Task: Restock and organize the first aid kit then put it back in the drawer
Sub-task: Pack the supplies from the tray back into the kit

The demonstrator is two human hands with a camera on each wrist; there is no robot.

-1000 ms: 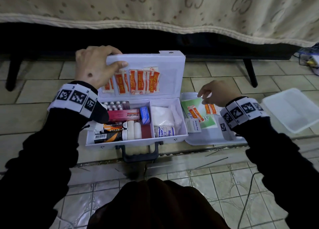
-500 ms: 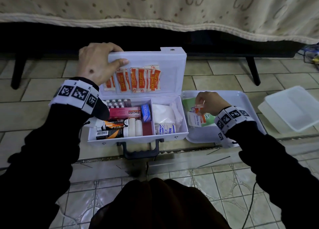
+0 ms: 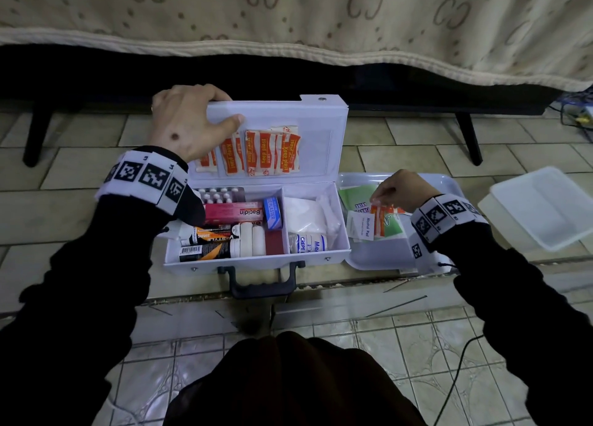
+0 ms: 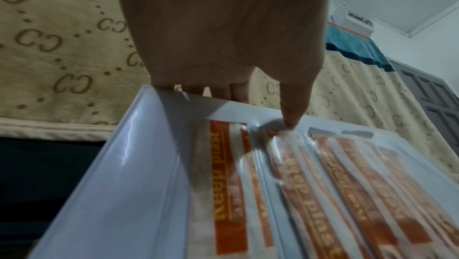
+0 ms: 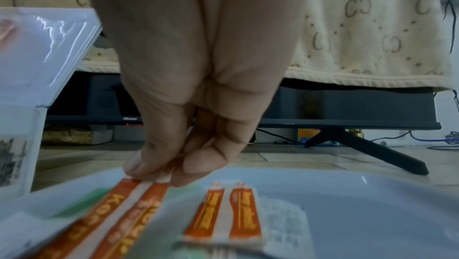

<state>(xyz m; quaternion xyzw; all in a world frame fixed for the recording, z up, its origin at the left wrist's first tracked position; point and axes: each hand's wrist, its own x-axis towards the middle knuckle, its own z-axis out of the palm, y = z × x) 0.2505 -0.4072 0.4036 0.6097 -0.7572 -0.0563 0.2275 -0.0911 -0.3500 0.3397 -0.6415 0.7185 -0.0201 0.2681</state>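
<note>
The white first aid kit (image 3: 256,260) lies open on the tiled floor, with its lid (image 3: 324,130) upright. Orange plaster strips (image 3: 266,156) sit in the lid's clear pocket (image 4: 285,141). My left hand (image 3: 189,124) grips the lid's top left corner, fingers behind and thumb pressing the pocket's top edge. To the right, my right hand (image 3: 401,193) pinches the top of an orange plaster strip (image 5: 119,214) over the white tray (image 3: 382,255). A second orange plaster strip (image 5: 223,212) lies flat on the tray (image 5: 360,214) beside it. An alcohol pad sachet (image 3: 364,225) and green packets (image 3: 356,194) lie there too.
The kit's base holds a pill blister (image 3: 218,194), a red Bacidin box (image 3: 234,212), tubes (image 3: 208,236), bandage rolls (image 3: 253,241) and cotton (image 3: 305,213). A clear plastic lid (image 3: 542,207) lies at the far right. A TV stand leg (image 3: 470,140) and draped blanket (image 3: 288,18) stand behind.
My right hand moved down onto the tray and took hold of an orange plaster strip. My left hand has stayed on the kit's lid.
</note>
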